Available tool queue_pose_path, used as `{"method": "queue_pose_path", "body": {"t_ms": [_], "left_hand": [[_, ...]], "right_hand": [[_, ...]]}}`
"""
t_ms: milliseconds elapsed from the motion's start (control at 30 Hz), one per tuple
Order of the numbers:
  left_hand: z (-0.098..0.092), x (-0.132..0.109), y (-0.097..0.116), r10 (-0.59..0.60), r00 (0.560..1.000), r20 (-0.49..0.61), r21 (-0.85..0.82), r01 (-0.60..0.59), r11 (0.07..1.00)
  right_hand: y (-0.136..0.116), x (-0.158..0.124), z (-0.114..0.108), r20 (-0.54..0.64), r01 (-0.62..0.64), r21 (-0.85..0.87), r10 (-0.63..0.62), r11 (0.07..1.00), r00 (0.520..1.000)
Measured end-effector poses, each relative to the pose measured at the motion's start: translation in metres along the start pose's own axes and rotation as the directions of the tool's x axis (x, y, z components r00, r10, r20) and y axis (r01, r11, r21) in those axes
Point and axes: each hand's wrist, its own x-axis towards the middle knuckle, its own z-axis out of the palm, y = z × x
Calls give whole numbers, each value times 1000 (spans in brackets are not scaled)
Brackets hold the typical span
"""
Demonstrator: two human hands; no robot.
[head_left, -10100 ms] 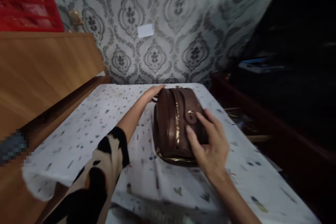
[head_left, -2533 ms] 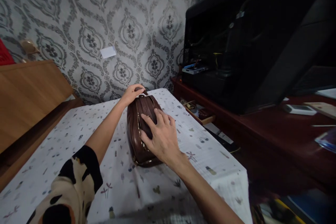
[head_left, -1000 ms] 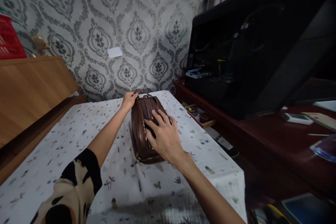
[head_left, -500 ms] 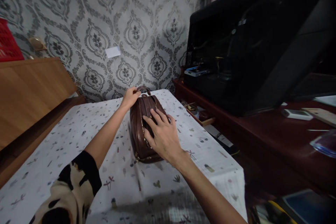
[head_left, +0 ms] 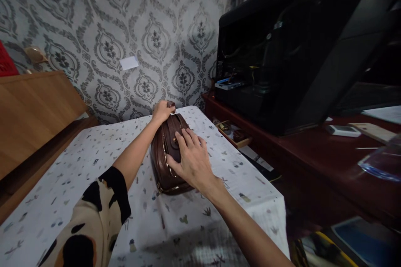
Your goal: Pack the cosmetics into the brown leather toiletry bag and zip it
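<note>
A brown leather bag with gold zippers lies on a white patterned cloth. At its far end, my left hand is closed around the bag's short handle. My right hand rests with spread fingers on the bag's upper face, close to a flap with a small gold clasp. Part of the bag's right side is hidden under that hand.
Wallpaper rises behind the cloth-covered surface. To the right, a dark red desk carries a large black screen and a small white device. An open drawer sticks out below it. A wooden board stands at left.
My left hand has moved from beside the handle to a closed grip on it. My right hand stays on the bag, its fingers slightly shifted. The view has turned a little right.
</note>
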Motion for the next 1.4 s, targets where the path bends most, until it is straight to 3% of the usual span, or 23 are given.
{"method": "queue_pose_path", "body": {"t_ms": [300,533,633,867,1067,1200,1400], "left_hand": [[-4,-23,4,175,984,-43,-52,-177,983],[-18,-37,3,316,946,67,-125,-306,944],[-25,-36,-5,289,955,68,-132,-278,951],[-37,-34,-35,101,994,43,-25,-100,995],[-51,-39,-43,67,998,20,33,-68,997],[-54,-42,-47,36,999,36,-2,-36,999],[-45,-48,-52,-20,994,108,-164,38,986]], "right_hand": [[1,-1,3,-51,25,-27,-26,999,998],[2,-3,6,-55,24,-46,-27,999,998],[3,-4,5,-43,32,-50,-35,998,998],[-2,-7,-2,8,10,-13,-10,1000,1000],[-7,-6,-6,65,-17,-15,18,1000,998],[-10,-6,-7,80,-21,-21,22,1000,997],[-12,-3,-12,131,-34,-22,37,999,991]]}}
